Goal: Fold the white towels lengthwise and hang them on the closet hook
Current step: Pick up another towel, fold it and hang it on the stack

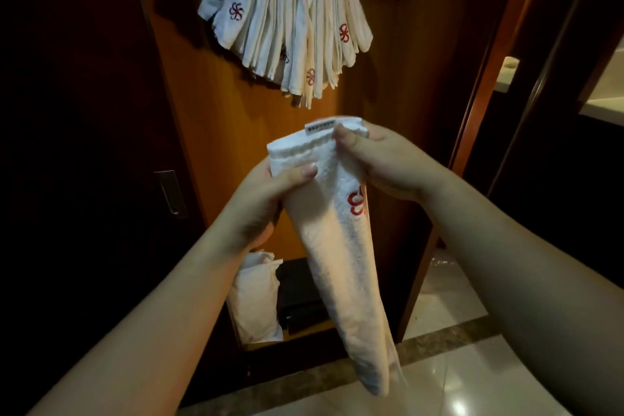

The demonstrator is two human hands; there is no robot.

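My left hand (270, 192) grips the upper left corner of a white towel (341, 263), thumb pressed across its front and fingers curled behind it. My right hand (374, 159) pinches the top hem at the upper right, thumb on the near face beside a small sewn label (319, 128). Between the two hands the towel's top edge is bunched, and the rest hangs down as a long narrow strip toward the floor, with a red embroidered logo (356, 204) showing just below my right hand. Above, well apart from the towel I hold, a thick bundle of hung towels (287, 17) with the same red logos fans out against the wooden closet panel (216, 118). Low in the closet, behind the hanging strip, I see a white bag (256, 297) beside a dark box (299, 297). A glossy tiled floor (449, 378) lies at lower right.
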